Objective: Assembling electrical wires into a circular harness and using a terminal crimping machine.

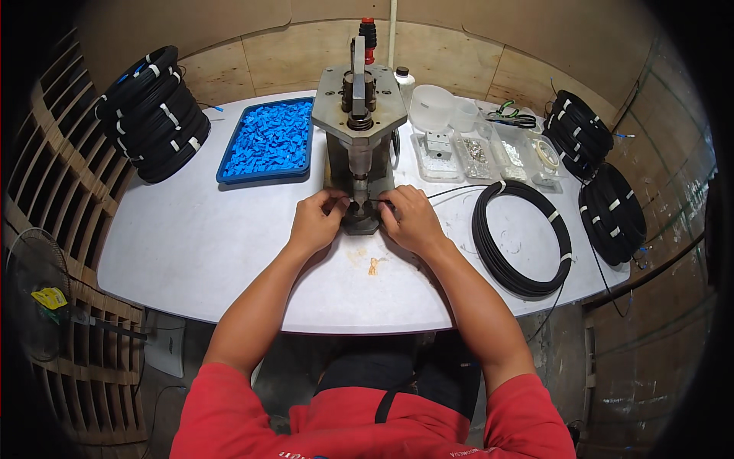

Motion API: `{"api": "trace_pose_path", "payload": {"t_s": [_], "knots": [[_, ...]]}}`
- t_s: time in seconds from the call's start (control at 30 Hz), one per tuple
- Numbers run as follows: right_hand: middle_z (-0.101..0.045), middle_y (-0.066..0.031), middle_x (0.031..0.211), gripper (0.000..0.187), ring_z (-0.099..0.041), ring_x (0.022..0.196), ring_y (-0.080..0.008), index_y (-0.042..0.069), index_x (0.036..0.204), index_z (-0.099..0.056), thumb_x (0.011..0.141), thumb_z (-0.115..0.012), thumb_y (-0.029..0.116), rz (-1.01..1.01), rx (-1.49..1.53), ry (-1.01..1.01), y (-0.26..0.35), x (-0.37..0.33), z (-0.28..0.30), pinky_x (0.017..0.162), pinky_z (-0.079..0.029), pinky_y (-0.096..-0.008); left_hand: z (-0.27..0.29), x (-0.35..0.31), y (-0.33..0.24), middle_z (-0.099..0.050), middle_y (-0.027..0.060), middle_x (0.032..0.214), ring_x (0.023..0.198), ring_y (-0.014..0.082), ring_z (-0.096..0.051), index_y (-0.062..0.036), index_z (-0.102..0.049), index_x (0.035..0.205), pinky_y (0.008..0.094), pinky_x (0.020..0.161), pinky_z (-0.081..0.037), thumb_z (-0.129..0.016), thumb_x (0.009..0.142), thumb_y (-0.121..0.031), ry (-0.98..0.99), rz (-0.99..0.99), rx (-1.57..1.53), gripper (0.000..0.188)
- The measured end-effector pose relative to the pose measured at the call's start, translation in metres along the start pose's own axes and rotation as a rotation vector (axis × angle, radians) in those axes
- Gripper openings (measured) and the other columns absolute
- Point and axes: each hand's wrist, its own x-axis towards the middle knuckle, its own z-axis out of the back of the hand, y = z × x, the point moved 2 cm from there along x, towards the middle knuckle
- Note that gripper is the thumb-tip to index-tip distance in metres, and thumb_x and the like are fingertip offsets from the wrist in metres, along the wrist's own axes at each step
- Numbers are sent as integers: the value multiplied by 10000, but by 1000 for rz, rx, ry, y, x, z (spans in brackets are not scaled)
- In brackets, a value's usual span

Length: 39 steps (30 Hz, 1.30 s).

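A metal hand press with a vertical ram stands at the middle of the table, and both my hands meet at its base. My left hand is closed in a pinch at the left side of the die; what its fingertips hold is too small to make out. On the other side, my right hand pinches a black cable close to the die. That cable runs right to a black cable coil tied with white tape, lying flat on the table.
A blue tray full of small blue pieces sits left of the press. Stacked cable coils stand at far left, with more coils at right. Behind my right hand are clear containers of small parts, a white bottle and green-handled pliers.
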Motion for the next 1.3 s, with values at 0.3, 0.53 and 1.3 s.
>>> {"api": "trace_pose_path", "payload": {"t_s": [0.3,0.53,1.3], "knots": [[-667,-127,905,87,-641,900,-336,58,949,-695,890,-694,122,-31,-10,18,-1,0,-1,827,-485,-445,-2,1,3,-773,138,829,730,166,-713,18,-769,1104,314,692,-549,-724,961,-173,-5,-16,-21,243],[-663,-121,912,81,-633,908,-332,55,945,-694,903,-688,125,-38,-2,22,0,-1,0,832,-479,-444,-1,0,2,-778,148,850,752,178,-724,15,-771,1107,323,717,-556,-732,956,-182,-16,-29,-30,252],[-659,-124,941,95,-629,943,-342,51,986,-692,902,-710,92,-70,-30,61,-3,-2,-3,852,-478,-439,1,-1,-3,-788,137,873,774,178,-739,9,-775,1086,318,740,-564,-704,950,-152,17,-6,13,222]]}}
